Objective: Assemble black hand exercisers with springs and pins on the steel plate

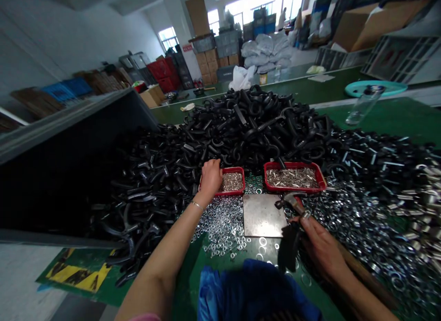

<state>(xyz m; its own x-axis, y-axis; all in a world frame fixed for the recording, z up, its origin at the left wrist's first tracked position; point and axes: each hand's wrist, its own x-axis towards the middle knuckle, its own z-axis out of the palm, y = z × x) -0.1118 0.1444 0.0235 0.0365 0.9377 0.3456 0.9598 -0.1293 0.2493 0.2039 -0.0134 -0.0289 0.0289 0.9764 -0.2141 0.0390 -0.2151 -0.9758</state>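
My left hand (210, 176) reaches forward over the left edge of a small red tray (233, 181) of tiny metal parts, its fingers curled down at the foot of a large heap of black curved parts (241, 123); what they grip is hidden. My right hand (322, 252) is closed on the wooden handle of a hammer (292, 202), whose metal head lies by the right edge of a square steel plate (262, 215). A second red tray (294, 177) of small metal pieces sits behind the plate.
Shiny washers (222, 222) and nuts cover the green table (396, 121) left and right of the plate. Blue cloth (248, 291) lies at the near edge. A dark bin wall (69, 146) stands on the left. A clear bottle (361, 107) and teal lid (375, 88) are far right.
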